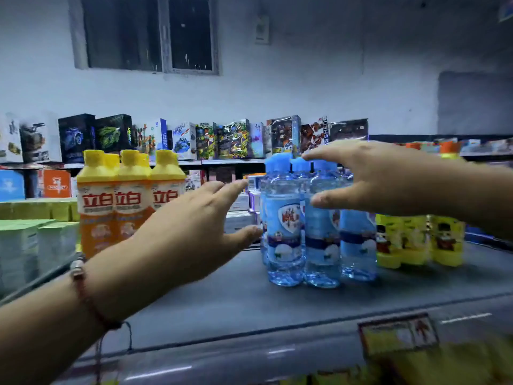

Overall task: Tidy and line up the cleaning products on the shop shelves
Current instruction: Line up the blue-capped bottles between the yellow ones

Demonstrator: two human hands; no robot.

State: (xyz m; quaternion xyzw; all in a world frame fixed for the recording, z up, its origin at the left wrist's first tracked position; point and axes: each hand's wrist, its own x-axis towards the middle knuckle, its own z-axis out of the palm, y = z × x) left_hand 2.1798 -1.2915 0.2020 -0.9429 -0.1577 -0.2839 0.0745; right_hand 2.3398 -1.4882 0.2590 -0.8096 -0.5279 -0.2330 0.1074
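A cluster of clear blue bottles (286, 240) with blue caps stands in the middle of the dark top shelf (222, 298). My left hand (191, 226) is spread open just left of them, its thumb tip nearly touching the nearest bottle. My right hand (380, 179) hovers open over the right side of the cluster, fingers above the caps, thumb in front of a bottle neck. Orange bottles (116, 207) with yellow caps stand in a row at the left. Yellow bottles (416, 240) stand at the right, behind my right forearm.
Green and white boxes (33, 240) sit lower at the far left. Toy boxes (233, 140) line a farther shelf along the wall. A price tag (397, 334) hangs on the shelf's front edge. A red cord bracelet (83, 290) is on my left wrist.
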